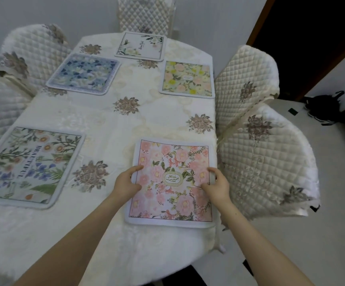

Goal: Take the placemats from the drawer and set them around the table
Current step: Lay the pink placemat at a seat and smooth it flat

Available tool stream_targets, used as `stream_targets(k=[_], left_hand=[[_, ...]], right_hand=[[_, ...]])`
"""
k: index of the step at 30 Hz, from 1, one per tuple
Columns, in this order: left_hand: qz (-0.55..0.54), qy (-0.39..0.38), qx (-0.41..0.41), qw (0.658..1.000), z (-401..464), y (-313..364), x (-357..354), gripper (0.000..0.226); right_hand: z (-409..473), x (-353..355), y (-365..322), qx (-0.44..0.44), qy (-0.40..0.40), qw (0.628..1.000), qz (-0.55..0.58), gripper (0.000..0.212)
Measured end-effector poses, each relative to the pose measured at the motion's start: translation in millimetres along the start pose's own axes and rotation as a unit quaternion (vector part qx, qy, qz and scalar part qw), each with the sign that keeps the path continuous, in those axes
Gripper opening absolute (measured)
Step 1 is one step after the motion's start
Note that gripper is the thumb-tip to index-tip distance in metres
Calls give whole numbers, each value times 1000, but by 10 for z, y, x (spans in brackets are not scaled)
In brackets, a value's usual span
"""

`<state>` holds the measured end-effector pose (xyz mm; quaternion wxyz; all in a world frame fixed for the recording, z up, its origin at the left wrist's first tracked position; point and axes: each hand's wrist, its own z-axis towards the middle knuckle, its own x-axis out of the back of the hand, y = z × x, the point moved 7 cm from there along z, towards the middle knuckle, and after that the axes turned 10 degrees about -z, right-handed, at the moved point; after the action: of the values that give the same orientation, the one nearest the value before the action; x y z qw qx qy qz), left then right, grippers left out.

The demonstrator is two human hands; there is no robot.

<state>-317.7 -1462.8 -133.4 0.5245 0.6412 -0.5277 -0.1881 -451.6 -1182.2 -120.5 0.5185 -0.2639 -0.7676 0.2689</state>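
Note:
A pink floral placemat (173, 162) lies flat near the table's right front edge. My left hand (126, 182) pinches its left edge, thumb on top. My right hand (217, 184) grips its right edge, fingers curled over the border. Several other placemats lie on the table (109, 124): a green and blue "BEAUTIFUL" placemat (29, 166) at the front left, a blue floral placemat (84, 73) at the back left, a white floral placemat (141, 46) at the far end and a yellow and peach placemat (188, 78) at the back right.
Quilted cream chairs ring the table: two on the right (266, 162), (243, 79), one at the far end (144, 13), two on the left (33, 52). A dark doorway (312, 27) and a black object on the floor (324, 108) are at the right.

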Motion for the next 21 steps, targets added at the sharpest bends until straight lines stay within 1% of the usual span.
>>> stream_targets(k=[7,13,16,18,20,21], left_hand=[[-1,20,4,1000,409,133,-240,69],[5,24,24,999,514,-79,-265,69],[81,26,15,996,512,-137,-277,65],[173,39,7,984,494,-152,-261,65],[321,29,-55,945,472,-118,-323,65],[366,9,-99,925,454,-113,-402,63]], right_hand=[[474,-19,176,-30,-15,999,9,55],[578,-143,249,-38,-25,999,-5,57],[543,-193,253,-4,-24,997,-72,58],[488,-258,244,38,-19,988,-152,56],[413,-355,196,109,0,959,-260,55],[372,-429,162,157,6,941,-298,56]])
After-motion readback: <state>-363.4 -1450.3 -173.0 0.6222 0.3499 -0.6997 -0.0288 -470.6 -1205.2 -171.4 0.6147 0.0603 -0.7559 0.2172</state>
